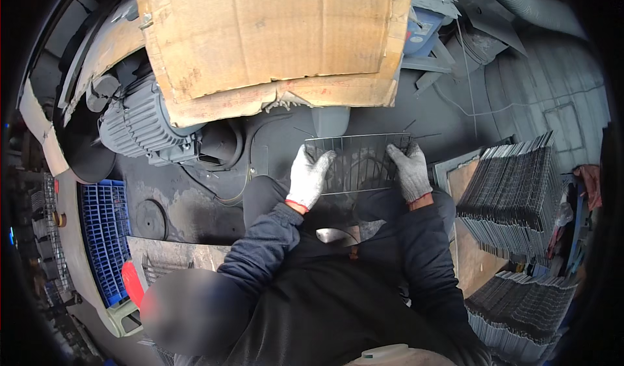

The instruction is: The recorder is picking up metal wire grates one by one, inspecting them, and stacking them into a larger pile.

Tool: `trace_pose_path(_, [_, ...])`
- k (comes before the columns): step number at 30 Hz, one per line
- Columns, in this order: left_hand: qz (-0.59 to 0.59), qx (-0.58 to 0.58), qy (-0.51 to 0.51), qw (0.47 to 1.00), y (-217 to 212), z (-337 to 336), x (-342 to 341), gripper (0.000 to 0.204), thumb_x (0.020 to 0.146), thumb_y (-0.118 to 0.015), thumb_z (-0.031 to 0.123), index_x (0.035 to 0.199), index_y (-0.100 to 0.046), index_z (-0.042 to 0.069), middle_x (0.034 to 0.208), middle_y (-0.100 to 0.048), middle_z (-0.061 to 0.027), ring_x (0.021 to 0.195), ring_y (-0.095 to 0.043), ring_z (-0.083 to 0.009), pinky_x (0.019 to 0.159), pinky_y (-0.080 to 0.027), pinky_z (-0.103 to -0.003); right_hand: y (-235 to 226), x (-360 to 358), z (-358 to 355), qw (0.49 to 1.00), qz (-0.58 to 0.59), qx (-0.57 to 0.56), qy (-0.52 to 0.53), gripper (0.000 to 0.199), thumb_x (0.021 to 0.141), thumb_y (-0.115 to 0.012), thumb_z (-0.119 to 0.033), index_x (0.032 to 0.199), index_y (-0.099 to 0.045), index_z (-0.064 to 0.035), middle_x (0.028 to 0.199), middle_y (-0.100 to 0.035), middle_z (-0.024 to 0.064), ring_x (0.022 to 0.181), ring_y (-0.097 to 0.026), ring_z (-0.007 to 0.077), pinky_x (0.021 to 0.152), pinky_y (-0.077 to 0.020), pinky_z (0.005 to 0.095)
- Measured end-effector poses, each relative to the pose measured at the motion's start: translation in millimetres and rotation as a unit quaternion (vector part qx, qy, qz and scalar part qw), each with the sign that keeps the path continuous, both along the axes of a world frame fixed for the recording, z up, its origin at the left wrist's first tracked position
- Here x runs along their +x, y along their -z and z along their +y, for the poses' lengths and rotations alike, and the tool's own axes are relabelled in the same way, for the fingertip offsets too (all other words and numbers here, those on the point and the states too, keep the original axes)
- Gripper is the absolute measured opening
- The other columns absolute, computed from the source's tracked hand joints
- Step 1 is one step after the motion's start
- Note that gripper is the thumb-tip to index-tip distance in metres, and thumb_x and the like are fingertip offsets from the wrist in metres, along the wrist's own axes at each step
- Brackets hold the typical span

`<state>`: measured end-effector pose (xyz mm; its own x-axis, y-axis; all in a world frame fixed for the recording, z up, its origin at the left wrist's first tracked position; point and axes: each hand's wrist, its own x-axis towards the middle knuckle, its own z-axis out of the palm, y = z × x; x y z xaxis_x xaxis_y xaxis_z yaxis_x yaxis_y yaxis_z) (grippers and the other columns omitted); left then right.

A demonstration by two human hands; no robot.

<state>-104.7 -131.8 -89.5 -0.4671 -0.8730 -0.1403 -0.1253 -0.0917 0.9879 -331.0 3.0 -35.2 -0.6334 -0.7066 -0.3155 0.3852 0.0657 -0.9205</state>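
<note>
Gloved left hand (pixel 311 174) and right hand (pixel 411 171) grasp a wire rack (pixel 359 164) at opposite ends, thumbs toward the camera, the panel spanning the gap between them. Its thin bars blur into the dark background; the fingers behind are largely hidden. Beyond, cardboard (pixel 273 38) overlaps a grey motor (pixel 140 122). At right, the lower stack of wire panels (pixel 520 307) is cut off.

Muted light, fisheye curvature, lower-left blur
</note>
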Motion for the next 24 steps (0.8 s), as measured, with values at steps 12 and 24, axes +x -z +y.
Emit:
trace_pose_path(12, [-0.063,0.029,-0.043,0.997,-6,-27,66,0.026,0.098,-0.081,0.016,0.109,-0.063,0.000,0.092,-0.071,-0.0067,0.081,-0.065,-0.0143,0.073,-0.055,-0.033,18,49,-45,0.993,0.084,-0.018,-0.077,0.019,0.100,-0.075,-0.006,0.118,-0.070,-0.0024,0.105,-0.074,0.0041,0.097,-0.067,0.0144,0.090,-0.0566,0.0325])
trace_pose_path(24, [0.041,0.278,-0.068,0.957,-28,-43,108,0.023,0.099,-0.079,0.017,0.112,-0.062,0.010,0.081,-0.067,-0.0023,0.064,-0.065,-0.0145,0.056,-0.057,-0.033,6,63,-69,0.947,0.174,0.173,-0.207,0.044,0.094,-0.085,-0.032,0.101,-0.071,0.0086,0.083,-0.073,0.0084,0.073,-0.061,0.0152,0.064,-0.0487,0.0352])
